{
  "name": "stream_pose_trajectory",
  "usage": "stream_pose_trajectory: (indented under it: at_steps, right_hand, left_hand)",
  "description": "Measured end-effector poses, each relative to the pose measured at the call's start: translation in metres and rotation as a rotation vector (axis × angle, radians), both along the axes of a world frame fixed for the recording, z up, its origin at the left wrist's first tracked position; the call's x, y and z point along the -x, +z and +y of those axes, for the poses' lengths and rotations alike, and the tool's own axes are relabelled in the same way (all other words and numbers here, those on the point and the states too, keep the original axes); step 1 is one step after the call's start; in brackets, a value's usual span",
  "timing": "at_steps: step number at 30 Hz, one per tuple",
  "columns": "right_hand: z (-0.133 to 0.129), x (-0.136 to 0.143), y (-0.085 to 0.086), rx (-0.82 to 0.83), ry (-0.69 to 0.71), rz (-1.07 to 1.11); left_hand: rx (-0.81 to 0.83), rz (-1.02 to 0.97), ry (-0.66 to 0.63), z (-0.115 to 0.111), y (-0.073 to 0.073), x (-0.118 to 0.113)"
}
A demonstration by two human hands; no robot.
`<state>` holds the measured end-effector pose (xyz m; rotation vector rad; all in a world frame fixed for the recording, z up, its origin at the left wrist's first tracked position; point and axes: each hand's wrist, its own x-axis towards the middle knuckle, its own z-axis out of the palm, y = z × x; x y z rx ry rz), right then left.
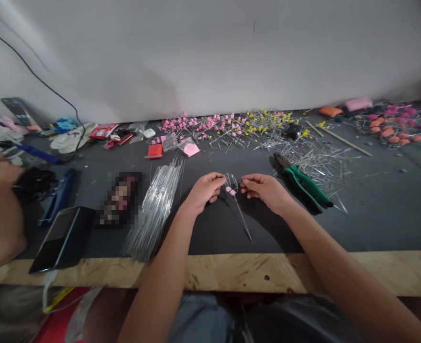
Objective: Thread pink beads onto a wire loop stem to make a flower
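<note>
Between my hands is a bent silver wire piece (pixel 244 220) with a looped top, pink blobs (pixel 231 190) at the loop and a twisted stem slanting toward the table's front. My left hand (pixel 207 189) pinches the loop's left side between thumb and fingertips. On the opposite side, my right hand (pixel 263 190) has thumb and forefinger pressed together beside the loop; whether a thin wire is between them is too small to see. A bundle of straight silver wires (pixel 156 205) lies left of my left hand. Green-handled pliers (pixel 303 183) rest right of my right hand.
Along the wall lie pink-tipped wires (pixel 196 126), yellow-tipped wires (pixel 263 124) and orange and magenta ones (pixel 396 126). Loose wires (pixel 324 162) are scattered behind the pliers. A folded phone (pixel 63 238) sits near the wooden edge (pixel 239 274). Another person's arm (pixel 1 214) reaches in at left.
</note>
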<state>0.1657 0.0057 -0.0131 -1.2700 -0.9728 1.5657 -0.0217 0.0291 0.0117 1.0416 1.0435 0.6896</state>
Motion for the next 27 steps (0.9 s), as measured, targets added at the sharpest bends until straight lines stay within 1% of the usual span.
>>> stream_pose_trajectory:
  at_steps: [12,17,27]
  right_hand:
    - [-0.0004,-0.0004,-0.0005,-0.03,0.049,-0.014]
    - [-0.0012,-0.0003,0.0016,-0.053,0.016,-0.015]
    - [0.0009,-0.0002,0.0016,-0.002,-0.013,0.001]
  left_hand:
    - [-0.007,-0.003,-0.008,-0.0006,0.0002,0.0003]
    - [-0.006,-0.001,-0.011,-0.0005,0.0007,0.0]
    - [-0.009,0.019,-0.024,-0.0001,0.0001,-0.0005]
